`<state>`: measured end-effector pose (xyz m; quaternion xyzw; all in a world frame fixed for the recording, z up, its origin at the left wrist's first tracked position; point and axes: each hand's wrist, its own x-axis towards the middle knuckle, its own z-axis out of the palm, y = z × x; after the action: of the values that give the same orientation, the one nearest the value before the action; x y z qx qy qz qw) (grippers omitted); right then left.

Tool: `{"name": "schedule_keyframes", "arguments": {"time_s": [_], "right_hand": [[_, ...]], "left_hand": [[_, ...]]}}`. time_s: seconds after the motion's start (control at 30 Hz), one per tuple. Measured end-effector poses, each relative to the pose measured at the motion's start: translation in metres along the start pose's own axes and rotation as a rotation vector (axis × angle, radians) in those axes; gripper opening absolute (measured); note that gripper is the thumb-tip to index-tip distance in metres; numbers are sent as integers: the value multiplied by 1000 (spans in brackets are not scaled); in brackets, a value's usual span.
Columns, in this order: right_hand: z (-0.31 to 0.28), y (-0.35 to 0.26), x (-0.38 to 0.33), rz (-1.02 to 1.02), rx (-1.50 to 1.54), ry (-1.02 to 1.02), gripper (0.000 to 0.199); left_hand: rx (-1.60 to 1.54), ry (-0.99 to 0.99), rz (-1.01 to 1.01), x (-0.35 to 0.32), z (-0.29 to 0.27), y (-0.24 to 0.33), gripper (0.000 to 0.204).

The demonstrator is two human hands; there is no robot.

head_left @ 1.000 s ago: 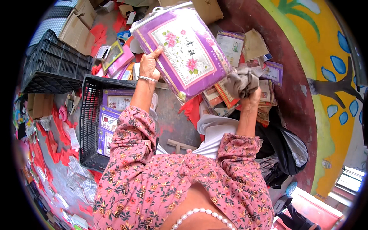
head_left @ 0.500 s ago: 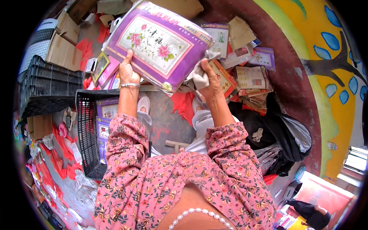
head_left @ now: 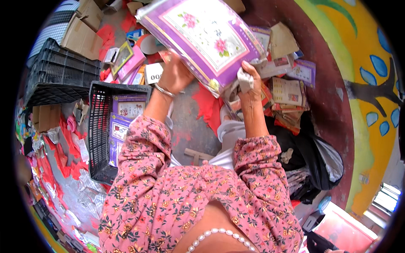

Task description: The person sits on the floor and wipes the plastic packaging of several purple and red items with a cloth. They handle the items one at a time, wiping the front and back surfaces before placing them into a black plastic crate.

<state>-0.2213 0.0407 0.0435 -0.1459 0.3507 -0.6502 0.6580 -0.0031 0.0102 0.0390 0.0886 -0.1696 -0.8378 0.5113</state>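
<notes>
A flat cross-stitch kit (head_left: 211,36) in a clear plastic sleeve is held up in front of me, tilted, its purple border framing pink flowers. My right hand (head_left: 251,82) grips its lower right corner, thumb on top, with a crumpled pale grey cloth (head_left: 246,81) bunched in the same hand. Against the kit's lower left edge is my left hand (head_left: 175,75); its fingers are partly behind the kit and blurred, so their grip does not show.
A black plastic crate (head_left: 98,126) at my left holds similar purple kits (head_left: 120,126). Stacked crates (head_left: 63,76) and cardboard boxes (head_left: 82,38) stand beyond it. Several worn booklets (head_left: 289,92) lie piled at right, near a black bag (head_left: 312,156). Red scraps (head_left: 206,105) litter the floor.
The kit has shifted up and to the right. My left thumb has come off its front face, and that hand has moved right, to its lower edge. My right hand still grips the corner.
</notes>
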Motion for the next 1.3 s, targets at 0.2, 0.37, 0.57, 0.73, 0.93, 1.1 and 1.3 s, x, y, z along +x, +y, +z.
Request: {"name": "schedule_keyframes", "arguments": {"time_s": [0.2,0.37,0.57,0.73,0.93,1.1,1.3], "right_hand": [[9,3,1,19,62,87,12],[8,4,1,-28,19,83,21],[8,-4,0,-44,-184,71,24],[-30,-31,-6,-94,-151,201,31],[97,-32,-41,-893,-1062,-297,43],[135,1,-1,-1078,-1743,-776,44],[160,-13,48,-1376,-1663,-566,37]], "left_hand": [[174,85,16,0,9,-3,44],[18,170,44,6,10,-12,46],[116,281,87,10,7,-11,44],[208,317,166,8,5,1,45],[446,285,161,9,11,-8,34],[1002,-13,429,6,4,-23,39],[733,63,20,2,23,-13,51]]}}
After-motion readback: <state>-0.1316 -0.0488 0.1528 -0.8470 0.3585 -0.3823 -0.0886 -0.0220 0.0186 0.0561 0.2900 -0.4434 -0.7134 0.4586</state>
